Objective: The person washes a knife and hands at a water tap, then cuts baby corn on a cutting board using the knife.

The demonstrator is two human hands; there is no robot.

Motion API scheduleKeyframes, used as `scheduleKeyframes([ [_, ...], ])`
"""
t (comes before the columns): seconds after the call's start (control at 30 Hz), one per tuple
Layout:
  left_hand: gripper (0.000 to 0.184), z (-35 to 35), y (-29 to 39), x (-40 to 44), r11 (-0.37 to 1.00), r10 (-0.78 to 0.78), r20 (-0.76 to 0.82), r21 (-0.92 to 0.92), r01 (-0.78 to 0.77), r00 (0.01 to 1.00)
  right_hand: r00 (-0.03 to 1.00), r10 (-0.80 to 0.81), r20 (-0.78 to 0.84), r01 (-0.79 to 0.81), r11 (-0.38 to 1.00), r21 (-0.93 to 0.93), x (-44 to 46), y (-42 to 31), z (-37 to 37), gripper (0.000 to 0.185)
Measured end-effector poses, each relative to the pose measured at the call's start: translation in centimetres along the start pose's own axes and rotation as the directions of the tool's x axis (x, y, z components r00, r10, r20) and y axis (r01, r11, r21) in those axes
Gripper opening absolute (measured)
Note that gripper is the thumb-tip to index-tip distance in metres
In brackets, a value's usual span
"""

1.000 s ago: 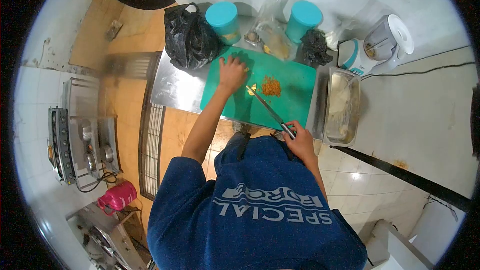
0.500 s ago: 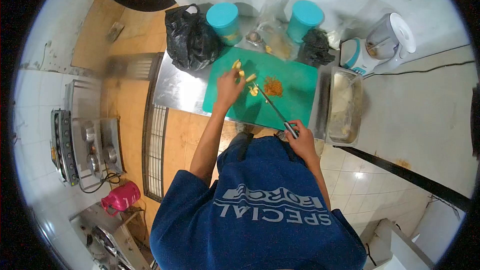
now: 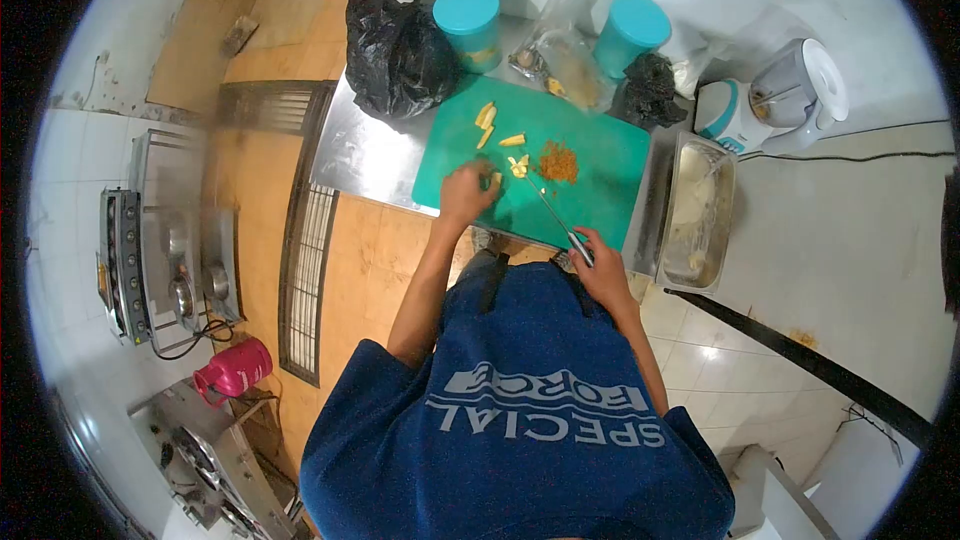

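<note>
In the head view, cutting appeared to be the work in hand: the right hand [image 3: 603,270] had its fingers wrapped around the handle of a kitchen knife [image 3: 578,243], whose blade slanted over the green cutting board [image 3: 600,202] toward small yellow chunks [image 3: 518,167]. The left hand [image 3: 466,192], near the board's front-left edge, had its fingers drawn in narrowly on a yellow piece [image 3: 495,181], apart from the blade. Yellow strips [image 3: 487,116] lay farther back on the board, and a heap of orange-brown mince [image 3: 558,164] sat just right of the chunks. By that layout, another cut would call for the held piece to lie flat under the blade, fingertips tucked back.

The left hand covered part of its piece, and what vegetable it was could not be told. Whether the blade tip touched the chunks was hard to make out. The black plastic bag [image 3: 400,65] hid its contents; the cloudy clear bag [image 3: 575,80] blurred its own.
</note>
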State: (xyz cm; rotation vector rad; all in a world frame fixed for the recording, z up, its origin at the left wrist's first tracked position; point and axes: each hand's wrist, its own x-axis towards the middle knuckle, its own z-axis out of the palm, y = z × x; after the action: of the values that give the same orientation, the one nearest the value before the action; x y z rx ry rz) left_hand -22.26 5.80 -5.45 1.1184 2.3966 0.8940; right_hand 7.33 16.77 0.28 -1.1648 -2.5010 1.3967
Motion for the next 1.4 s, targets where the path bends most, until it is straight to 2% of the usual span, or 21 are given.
scheduleKeyframes([
  [0.03, 0.032, 0.1, 0.0, -0.2, 1.000, 0.001, -0.001, -0.001, -0.001, 1.000, 1.000, -0.003, 0.030, 0.003, 1.000, -0.002, 0.1, -0.1, -0.1, 0.044],
  [0.1, 0.031, 0.2, 0.0, -0.6, 0.998, 0.051, -0.155, 0.030, -0.047, 0.987, 0.998, -0.043, 0.049, 0.046, 0.998, -0.051, 0.2, 0.1, 0.1, 0.048],
  [0.17, 0.031, 0.7, -0.1, -0.9, 1.000, 0.028, -0.126, 0.015, -0.026, 0.992, 0.994, -0.084, 0.074, 0.092, 0.991, -0.100, 0.5, 0.7, 0.7, 0.052],
  [0.23, 0.032, 1.7, -0.5, -1.3, 1.000, 0.006, -0.091, 0.001, -0.005, 0.996, 0.942, -0.337, -0.004, 0.333, 0.933, -0.138, 0.8, 1.4, 1.4, 0.057],
  [0.3, 0.028, 2.3, -0.5, -1.5, 0.997, 0.066, -0.111, -0.035, -0.070, 0.992, 0.950, -0.311, 0.037, 0.313, 0.936, -0.162, 0.7, 1.7, 1.4, 0.056],
  [0.4, 0.027, 2.0, -0.2, -1.9, 0.997, 0.060, -0.065, -0.044, -0.063, 0.996, 0.956, -0.279, 0.093, 0.292, 0.936, -0.195, 0.7, 1.3, 1.5, 0.056],
  [0.57, 0.028, 1.8, 0.1, -2.4, 0.994, 0.108, -0.075, -0.019, -0.110, 0.991, 0.965, -0.231, 0.121, 0.253, 0.944, -0.214, 0.5, 1.1, 1.9, 0.057],
  [0.63, 0.028, 1.8, 0.0, -2.5, 0.991, 0.135, -0.089, -0.006, -0.136, 0.987, 0.940, -0.335, 0.068, 0.342, 0.918, -0.201, 0.5, 1.3, 2.2, 0.057],
  [0.8, 0.023, 2.0, -0.1, -2.6, 0.975, 0.224, -0.136, 0.016, -0.224, 0.965, 0.941, -0.329, 0.080, 0.338, 0.916, -0.216, 0.7, 1.3, 2.4, 0.056],
  [1.07, 0.017, 2.5, -0.2, -2.4, 0.987, 0.161, -0.141, 0.038, -0.157, 0.977, 0.949, -0.296, 0.112, 0.314, 0.923, -0.222, -0.3, -0.1, 0.2, 0.053],
  [1.13, 0.017, 2.5, -0.1, -2.3, 0.988, 0.150, -0.137, 0.040, -0.146, 0.979, 0.965, -0.140, 0.221, 0.199, 0.942, -0.272, -1.0, -0.9, -1.5, 0.052],
  [1.27, 0.016, 2.2, 0.3, -2.8, 0.984, 0.178, -0.179, 0.042, -0.173, 0.968, 0.974, -0.132, 0.186, 0.182, 0.940, -0.287, -2.0, -1.8, -3.1, 0.053],
  [1.3, 0.017, 2.3, 0.2, -2.8, 0.978, 0.211, -0.218, 0.052, -0.204, 0.953, 0.977, -0.136, 0.163, 0.175, 0.951, -0.255, -2.0, -1.9, -3.2, 0.051],
  [1.4, 0.014, 2.9, -0.6, -2.9, 0.977, 0.215, -0.205, 0.037, -0.212, 0.955, 0.980, -0.162, 0.119, 0.183, 0.964, -0.193, -1.7, -2.2, -2.7, 0.050],
])
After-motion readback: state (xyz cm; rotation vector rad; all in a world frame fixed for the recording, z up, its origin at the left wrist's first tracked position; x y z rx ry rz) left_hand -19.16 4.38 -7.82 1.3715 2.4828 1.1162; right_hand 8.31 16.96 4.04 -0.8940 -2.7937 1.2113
